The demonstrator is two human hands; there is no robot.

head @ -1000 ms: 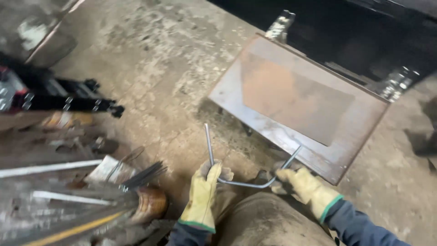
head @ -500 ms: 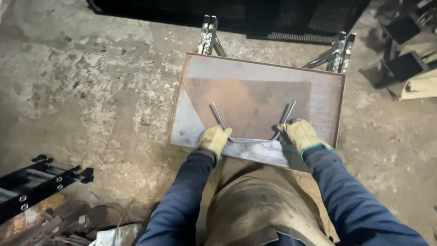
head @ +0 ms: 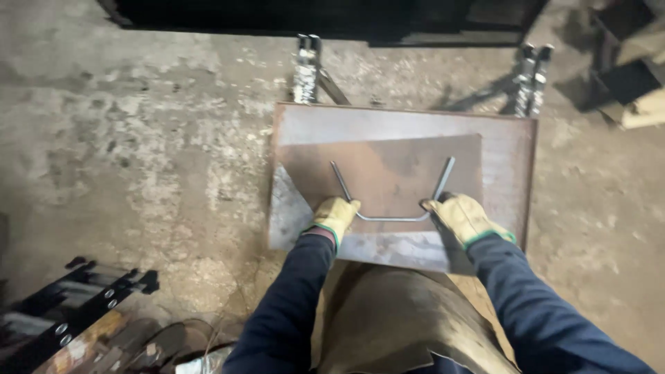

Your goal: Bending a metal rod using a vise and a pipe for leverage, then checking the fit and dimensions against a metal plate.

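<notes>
Bent steel rod [head: 391, 208], U-shaped with both ends angled away, lying on the rusty steel plate [head: 499, 149], gripped near each bend by gloved left hand [head: 335, 216] and gloved right hand [head: 463, 218], both closed around it, above the concrete floor [head: 138, 138].

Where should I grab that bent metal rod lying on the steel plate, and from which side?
Probably at its two bends, from the near side. The bent rod forms a wide U: a straight base facing the person, both legs angling away across the steel plate. The left hand and right hand, both gloved, grip those corners, which should steady it against twisting.
</notes>
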